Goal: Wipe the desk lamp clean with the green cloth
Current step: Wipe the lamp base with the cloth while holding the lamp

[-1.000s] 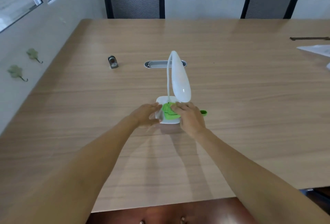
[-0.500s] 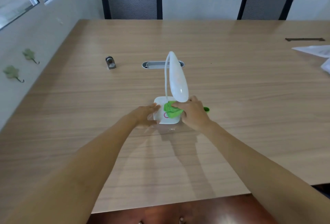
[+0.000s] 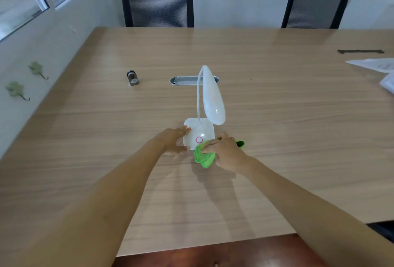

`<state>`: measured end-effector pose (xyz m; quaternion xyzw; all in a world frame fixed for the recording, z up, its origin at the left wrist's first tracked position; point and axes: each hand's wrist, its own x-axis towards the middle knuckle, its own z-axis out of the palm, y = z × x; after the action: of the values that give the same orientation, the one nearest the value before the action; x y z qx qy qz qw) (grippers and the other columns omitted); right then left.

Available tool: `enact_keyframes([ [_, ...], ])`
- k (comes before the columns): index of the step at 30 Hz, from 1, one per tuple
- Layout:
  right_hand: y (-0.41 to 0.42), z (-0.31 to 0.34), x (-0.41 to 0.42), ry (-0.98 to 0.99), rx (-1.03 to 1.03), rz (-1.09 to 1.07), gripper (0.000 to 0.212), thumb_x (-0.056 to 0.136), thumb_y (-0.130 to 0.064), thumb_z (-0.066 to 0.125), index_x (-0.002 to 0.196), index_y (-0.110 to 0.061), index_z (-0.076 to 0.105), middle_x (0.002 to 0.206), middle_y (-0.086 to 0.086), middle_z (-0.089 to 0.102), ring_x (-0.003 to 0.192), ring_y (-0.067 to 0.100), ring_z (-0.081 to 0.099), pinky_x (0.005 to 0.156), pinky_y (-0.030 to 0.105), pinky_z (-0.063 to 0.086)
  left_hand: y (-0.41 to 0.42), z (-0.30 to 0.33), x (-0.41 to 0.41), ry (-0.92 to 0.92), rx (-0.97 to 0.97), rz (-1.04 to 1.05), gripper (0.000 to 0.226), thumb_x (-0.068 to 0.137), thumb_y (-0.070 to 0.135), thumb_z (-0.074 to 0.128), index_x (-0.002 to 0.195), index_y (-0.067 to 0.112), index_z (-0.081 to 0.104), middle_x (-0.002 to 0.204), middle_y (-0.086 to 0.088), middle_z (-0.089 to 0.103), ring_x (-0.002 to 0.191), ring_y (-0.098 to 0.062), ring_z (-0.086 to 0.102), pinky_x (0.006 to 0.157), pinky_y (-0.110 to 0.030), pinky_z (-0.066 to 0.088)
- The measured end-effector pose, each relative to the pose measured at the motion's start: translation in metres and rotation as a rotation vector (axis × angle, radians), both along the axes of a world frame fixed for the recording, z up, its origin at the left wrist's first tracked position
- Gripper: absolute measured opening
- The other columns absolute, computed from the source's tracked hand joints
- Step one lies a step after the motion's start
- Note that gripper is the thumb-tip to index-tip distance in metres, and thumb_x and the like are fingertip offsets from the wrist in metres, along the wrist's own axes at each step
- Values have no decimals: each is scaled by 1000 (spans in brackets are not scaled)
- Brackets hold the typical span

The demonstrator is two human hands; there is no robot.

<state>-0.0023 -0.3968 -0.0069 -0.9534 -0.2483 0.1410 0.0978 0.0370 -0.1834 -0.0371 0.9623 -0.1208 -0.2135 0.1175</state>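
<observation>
A white desk lamp [image 3: 199, 131] stands on the wooden table, with a square base, a thin curved neck and a drooping oval head [image 3: 213, 100]. A pink ring marks the base's top. My left hand [image 3: 173, 141] grips the base's left side. My right hand [image 3: 226, 151] holds the bunched green cloth [image 3: 203, 156] against the base's near right corner; a bit of cloth pokes out behind the hand.
A grey cable grommet [image 3: 185, 80] lies behind the lamp and a small metal object [image 3: 132, 78] to its left. White papers [image 3: 377, 65] lie at the right edge. Two black mesh chairs [image 3: 157, 2] stand at the far side. A wall runs along the left.
My right hand has dragged the green cloth from the top of the base down to its near right corner, uncovering the pink ring. My left hand stays on the base.
</observation>
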Motion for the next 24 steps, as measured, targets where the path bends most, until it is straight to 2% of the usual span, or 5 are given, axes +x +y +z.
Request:
enact_keyframes([
  [5,-2,13,22,-122,149,-199,48,88,-6,44,128,-28,58,137,-8,56,116,30,38,101,39,34,-1,2,0,7,13,3,85,86,41,62,154,24,14,164,4,11,150,-21,21,121,-34,21],
  [8,7,5,30,-50,128,-290,47,91,-11,44,133,-31,52,139,-3,51,120,32,38,105,40,34,-2,2,-1,7,20,4,85,86,41,62,154,24,13,164,4,11,149,-21,22,122,-34,21],
  [12,8,-16,16,-12,65,-231,61,85,-5,46,138,-34,46,149,-15,41,116,30,37,102,36,36,-3,2,-1,13,35,2,85,87,45,59,154,26,11,164,6,9,150,-21,21,121,-38,23],
  [16,-12,-14,-2,-53,7,-90,58,84,-1,44,131,-33,54,146,-17,44,113,30,38,92,32,32,-3,3,-1,23,40,12,86,86,45,59,154,28,10,164,8,9,150,-21,20,121,-39,23],
  [24,-5,5,36,-116,147,-302,57,84,-3,41,133,-30,54,141,-6,51,116,32,40,99,36,36,-5,4,-1,22,45,17,86,86,42,60,154,26,10,164,6,9,150,-21,20,121,-35,21],
])
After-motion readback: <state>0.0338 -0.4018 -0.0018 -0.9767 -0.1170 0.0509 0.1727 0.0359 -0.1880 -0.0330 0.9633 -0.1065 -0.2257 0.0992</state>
